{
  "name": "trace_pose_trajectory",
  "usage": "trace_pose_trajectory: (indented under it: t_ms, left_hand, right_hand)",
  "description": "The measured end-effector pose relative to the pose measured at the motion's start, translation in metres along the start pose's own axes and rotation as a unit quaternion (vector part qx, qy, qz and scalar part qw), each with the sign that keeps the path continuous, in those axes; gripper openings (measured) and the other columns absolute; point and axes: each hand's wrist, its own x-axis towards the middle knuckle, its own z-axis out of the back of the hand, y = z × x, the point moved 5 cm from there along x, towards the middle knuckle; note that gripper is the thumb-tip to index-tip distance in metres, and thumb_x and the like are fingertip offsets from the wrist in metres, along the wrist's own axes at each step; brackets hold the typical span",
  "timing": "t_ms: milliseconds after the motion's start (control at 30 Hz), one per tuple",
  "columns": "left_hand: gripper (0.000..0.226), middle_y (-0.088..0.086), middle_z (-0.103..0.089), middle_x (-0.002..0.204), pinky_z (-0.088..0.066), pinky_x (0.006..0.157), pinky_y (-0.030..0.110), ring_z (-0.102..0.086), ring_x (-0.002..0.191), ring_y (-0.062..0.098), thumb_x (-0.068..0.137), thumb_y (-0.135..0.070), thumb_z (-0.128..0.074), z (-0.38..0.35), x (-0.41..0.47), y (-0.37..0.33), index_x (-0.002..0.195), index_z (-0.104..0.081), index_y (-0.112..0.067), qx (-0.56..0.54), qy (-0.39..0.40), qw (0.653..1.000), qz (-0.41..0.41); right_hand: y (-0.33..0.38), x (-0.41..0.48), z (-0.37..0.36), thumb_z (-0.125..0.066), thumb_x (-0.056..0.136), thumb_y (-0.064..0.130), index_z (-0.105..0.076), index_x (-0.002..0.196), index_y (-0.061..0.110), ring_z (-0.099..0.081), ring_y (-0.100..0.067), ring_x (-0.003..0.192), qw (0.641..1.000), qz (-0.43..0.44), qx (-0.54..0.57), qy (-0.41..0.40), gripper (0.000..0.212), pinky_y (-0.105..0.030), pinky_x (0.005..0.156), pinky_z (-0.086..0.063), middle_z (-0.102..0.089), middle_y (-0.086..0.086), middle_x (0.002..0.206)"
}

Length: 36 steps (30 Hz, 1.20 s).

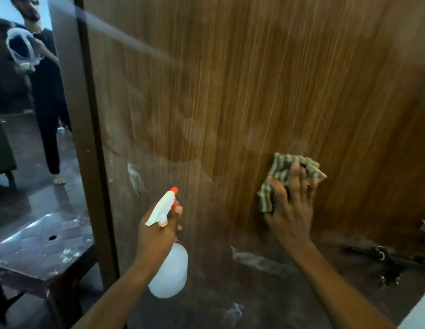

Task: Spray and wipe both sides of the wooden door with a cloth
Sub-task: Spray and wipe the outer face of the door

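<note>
View from the head camera. We see a tall brown wooden door (230, 91) with vertical grain filling most of the view, its dark edge running down the left side. The left hand (157, 233) is curled round the neck of a translucent white plastic spray bottle (170, 274) with a white trigger head and an orange nozzle; a fingertip rests at the trigger, and the nozzle points up towards the door. The bottle hangs below the fist, just in front of the door's lower part.

The right hand (292, 210) lies flat with its fingers spread and fairly straight, pressing a crumpled green-and-white striped cloth (278, 167) against the door face, right of the bottle. The cloth shows above and to the left of the fingers. We note pale smears on the darker lower area of the door.

Beyond the door edge, at left, a person in dark clothes (48, 91) stands on a glossy floor, and a dark brown table (40, 241) with a small hole in its top stands nearer to us.
</note>
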Motion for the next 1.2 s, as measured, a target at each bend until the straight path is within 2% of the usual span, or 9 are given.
trace_pose_trajectory:
  t_ms: [167,267,333,500,733,900,1000,1067,1200]
  left_hand:
    - [0.027,-0.003,-0.071,0.098,-0.054,0.06,0.019,-0.068,0.082,0.018,0.09,-0.023,-0.058,0.018,0.02,-0.005,0.117,-0.061,-0.017,0.007,0.009,1.0,-0.002]
    - [0.025,-0.003,-0.071,0.096,-0.053,0.057,0.019,-0.067,0.077,0.017,0.09,-0.023,-0.058,0.032,0.028,-0.005,0.115,-0.062,-0.017,-0.001,0.015,1.0,0.009]
    - [0.022,-0.002,-0.071,0.095,-0.053,0.054,0.014,-0.066,0.073,0.017,0.09,-0.02,-0.059,0.043,0.032,-0.005,0.111,-0.062,-0.016,-0.001,0.027,1.0,0.009]
    - [0.026,0.003,-0.069,0.098,-0.053,0.056,0.017,-0.065,0.075,0.018,0.087,-0.021,-0.06,0.069,0.041,-0.003,0.113,-0.061,-0.014,-0.003,0.017,1.0,0.021]
    - [0.026,0.0,-0.07,0.093,-0.052,0.06,0.026,-0.066,0.074,0.02,0.085,-0.022,-0.064,0.103,0.06,-0.004,0.111,-0.059,-0.022,-0.003,0.005,0.999,0.036]
    - [0.034,0.004,-0.071,0.096,-0.058,0.064,0.025,-0.068,0.08,0.023,0.082,-0.022,-0.064,0.12,0.074,-0.005,0.115,-0.061,-0.014,0.003,0.021,0.998,0.055]
    - [0.042,0.004,-0.071,0.09,-0.059,0.073,0.039,-0.068,0.081,0.03,0.076,-0.034,-0.062,0.129,0.083,-0.008,0.111,-0.063,-0.011,0.011,0.023,0.998,0.06]
    - [0.042,0.005,-0.071,0.088,-0.057,0.076,0.043,-0.067,0.079,0.03,0.076,-0.035,-0.06,0.135,0.088,-0.01,0.109,-0.063,-0.009,0.013,0.027,0.997,0.065]
    - [0.042,0.006,-0.069,0.088,-0.055,0.064,0.029,-0.065,0.074,0.024,0.076,-0.038,-0.058,0.148,0.095,-0.013,0.109,-0.061,-0.013,0.032,0.031,0.998,0.051]
  right_hand:
    - [0.088,-0.001,-0.038,-0.057,0.083,0.021,-0.003,0.158,0.012,0.002,-0.027,0.152,0.984,0.163,-0.003,0.068,0.093,-0.05,0.123,-0.001,-0.014,-0.011,0.163]
    - [0.084,-0.05,-0.054,-0.073,0.074,0.04,-0.004,0.158,0.013,-0.003,-0.027,0.152,0.95,0.264,-0.082,0.144,0.112,-0.047,0.123,0.0,-0.004,-0.007,0.166]
    - [0.061,-0.056,-0.042,-0.069,0.072,0.052,-0.009,0.158,0.019,-0.008,-0.026,0.152,0.963,0.212,-0.104,0.13,0.11,-0.048,0.123,-0.001,-0.006,-0.005,0.165]
    - [0.094,0.019,-0.029,-0.05,0.092,0.041,-0.022,0.155,0.014,-0.002,-0.031,0.153,0.997,-0.046,-0.065,0.021,0.074,-0.055,0.122,-0.005,-0.016,-0.017,0.162]
    - [0.184,-0.025,-0.08,-0.04,0.092,0.025,-0.012,0.158,0.017,-0.001,-0.025,0.153,0.963,0.231,-0.079,0.118,0.073,-0.048,0.12,-0.007,-0.009,-0.006,0.165]
    - [0.141,-0.005,-0.051,-0.046,0.088,0.04,-0.023,0.154,0.019,-0.024,-0.031,0.145,0.988,0.065,-0.105,0.093,0.074,-0.054,0.12,-0.006,-0.004,-0.006,0.166]
    - [0.194,0.057,-0.066,-0.05,0.091,0.045,-0.025,0.154,0.015,-0.01,-0.033,0.151,0.996,0.005,-0.067,0.056,0.075,-0.055,0.121,-0.005,-0.016,-0.014,0.162]
    - [0.241,0.074,-0.086,-0.057,0.089,0.043,-0.013,0.158,0.017,0.001,-0.03,0.153,0.993,0.069,-0.052,0.076,0.086,-0.053,0.122,0.001,-0.002,-0.011,0.166]
    - [0.278,0.023,-0.109,-0.068,0.083,0.044,-0.011,0.159,0.019,0.002,-0.026,0.153,0.961,0.218,-0.067,0.154,0.098,-0.048,0.122,0.0,0.002,-0.006,0.166]
